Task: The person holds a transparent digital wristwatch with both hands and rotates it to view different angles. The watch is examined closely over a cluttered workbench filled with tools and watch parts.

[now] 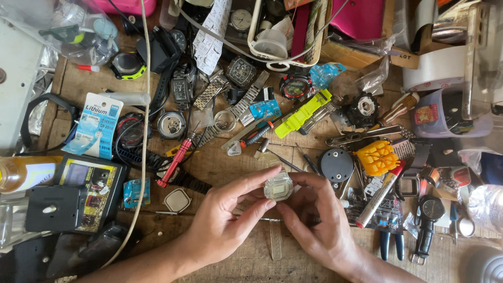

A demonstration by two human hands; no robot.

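Your left hand [222, 222] and right hand [319, 220] meet above the worn wooden surface [251, 264]; the fingers of both pinch a small clear watch case [278, 186], face up, long axis running away from you. Beyond lie a red screwdriver [177, 155], a yellow strap [304, 113] and scattered watches.

A watch-repair workbench is showing here: a worn wooden table [225, 167] is lying buried under loose wristwatches [182, 86], metal bracelets [246, 102] and bare watch cases [171, 124] across the upper middle of the frame. A red screwdriver [177, 157] is resting left of centre, a blister card of button batteries [97, 126] is sitting at the left, and pliers [390, 243] are lying at the lower right. A roll of white tape [437, 68] is occupying the upper right corner.
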